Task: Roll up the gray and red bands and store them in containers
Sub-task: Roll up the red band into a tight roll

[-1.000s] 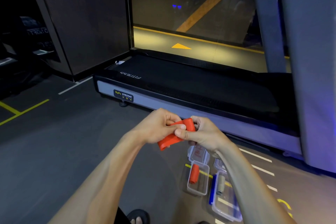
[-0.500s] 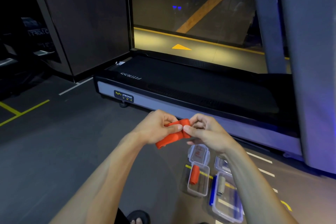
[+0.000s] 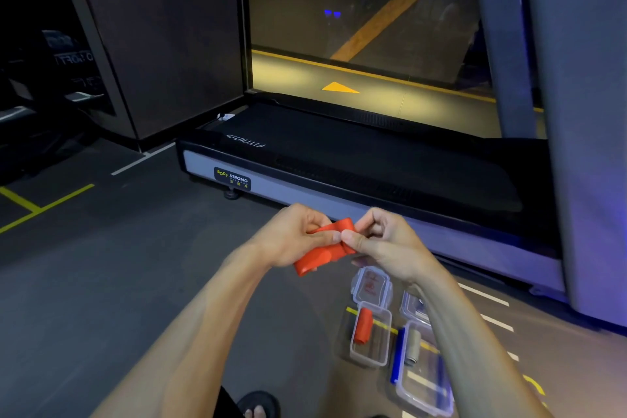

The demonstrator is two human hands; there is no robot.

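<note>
Two hands meet at frame centre over a dark floor (image 3: 101,299), both gripping one red band (image 3: 322,249). Hidden or unclear: the left palm covers the band's lower stretch, so how far it is rolled cannot be told; the right forearm crosses the blue-clipped container (image 3: 424,383) at 5 o'clock, hiding its far rim; the print on the loose lid (image 3: 372,285) is red but unreadable; a sandalled foot (image 3: 259,405) is cut off at the bottom edge. Pose: left hand (image 3: 293,241), arm entering from 7 o'clock, fingers curled round the band, thumb on top. Right hand (image 3: 386,248), arm entering from 5 o'clock, thumb and forefinger pinching the band's upper looped end, remaining fingers curled. Thumbs nearly touch. Band hangs slanted, lower end toward 7 o'clock. Below the hands, toward 5 o'clock, an open clear container (image 3: 371,346) holds a rolled red band (image 3: 363,325); just beside it, the blue-clipped container holds a rolled gray band (image 3: 413,346). Writing: treadmill (image 3: 373,163) at 12 o'clock carries a "BODY STRONG" badge (image 3: 232,178) on its silver side rail and "FITNESS", seen inverted, on the deck.
</note>
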